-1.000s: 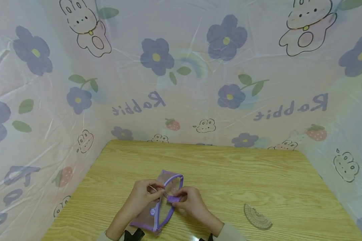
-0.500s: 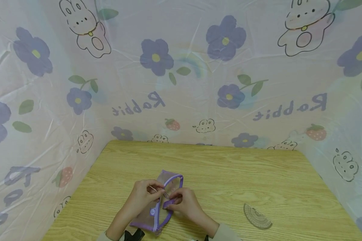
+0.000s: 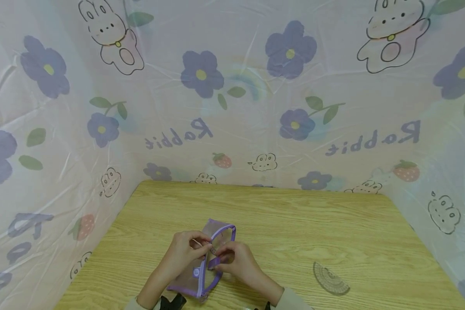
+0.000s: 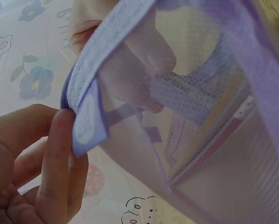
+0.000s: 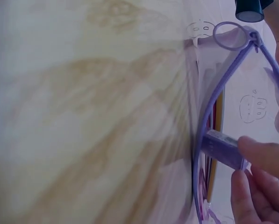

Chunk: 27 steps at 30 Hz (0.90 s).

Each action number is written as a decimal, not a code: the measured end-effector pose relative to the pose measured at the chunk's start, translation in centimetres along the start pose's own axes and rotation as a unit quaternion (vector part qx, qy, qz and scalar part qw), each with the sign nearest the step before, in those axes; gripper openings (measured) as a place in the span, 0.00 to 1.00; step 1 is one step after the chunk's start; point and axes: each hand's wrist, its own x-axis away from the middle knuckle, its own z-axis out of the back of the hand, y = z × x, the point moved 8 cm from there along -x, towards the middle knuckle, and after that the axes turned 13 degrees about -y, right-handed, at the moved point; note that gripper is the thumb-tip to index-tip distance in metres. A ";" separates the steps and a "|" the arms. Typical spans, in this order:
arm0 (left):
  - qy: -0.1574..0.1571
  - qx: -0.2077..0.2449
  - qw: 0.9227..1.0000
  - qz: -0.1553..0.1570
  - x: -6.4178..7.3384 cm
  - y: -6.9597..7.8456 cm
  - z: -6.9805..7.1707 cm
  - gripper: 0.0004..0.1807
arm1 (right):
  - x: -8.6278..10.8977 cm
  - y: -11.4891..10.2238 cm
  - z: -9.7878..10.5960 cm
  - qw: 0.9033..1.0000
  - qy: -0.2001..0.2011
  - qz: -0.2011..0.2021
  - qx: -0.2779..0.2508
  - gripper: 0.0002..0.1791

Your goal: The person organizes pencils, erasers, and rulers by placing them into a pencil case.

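A purple mesh pencil case lies on the table with its zip undone and its mouth spread. My left hand pinches the far-left zip edge by a purple tab between thumb and finger. Between the thumb and fingers of my right hand is a small purple eraser, held at one end. Its other end points into the case's mouth, across the zip edge. Through the mesh in the left wrist view, the right fingertips show behind the case wall. Inside the case are long thin pencils, one yellow.
A clear half-round protractor lies on the wood-grain table, to the right of my right hand. A patterned curtain with flowers and rabbits stands behind and beside the table. A ring zip pull hangs at the case's end.
My right hand has moved left with the eraser, bringing it from over the case's right rim into the mouth. The left hand keeps its place on the zip edge.
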 end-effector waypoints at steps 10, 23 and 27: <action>-0.003 0.001 1.000 -0.003 -0.2 0.0 -0.1 0.05 | 0.0 0.2 0.8 1.000 0.016 -0.003 0.011 0.16; -0.001 0.004 1.000 -0.001 0.0 0.0 -0.1 0.05 | 0.5 -0.1 1.6 1.000 0.030 0.002 0.008 0.16; -0.001 0.004 1.000 0.003 0.1 0.0 -0.1 0.05 | 0.6 -0.1 1.8 0.999 0.034 0.011 0.010 0.16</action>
